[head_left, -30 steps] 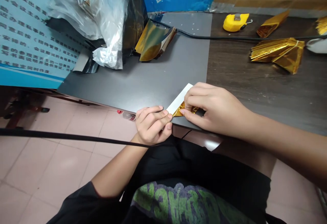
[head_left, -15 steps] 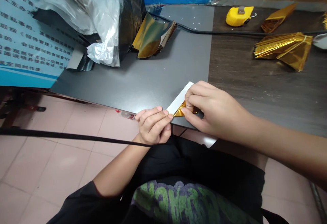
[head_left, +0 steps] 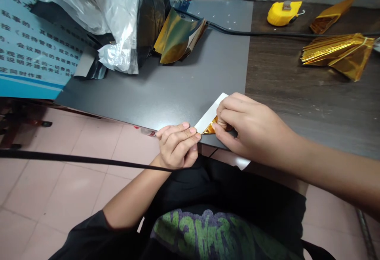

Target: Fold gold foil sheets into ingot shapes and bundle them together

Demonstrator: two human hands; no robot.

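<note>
Pinching gold foil (head_left: 211, 128) against a white card (head_left: 209, 113) at the grey tabletop's (head_left: 148, 93) edge

The right hand's (head_left: 252, 127) fingers close on the foil; the curled left hand's (head_left: 175, 147) fingertips (head_left: 191, 130) meet the card's end, grip unclear. A loosened pinch could let slippery foil slide off.

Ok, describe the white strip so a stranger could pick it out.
At the front edge of the grey board, a white strip sits between the left hand and right hand. Gold foil pokes from its near end, and it is plain white, unlike the shiny gold bundles on the desk beyond.
</note>
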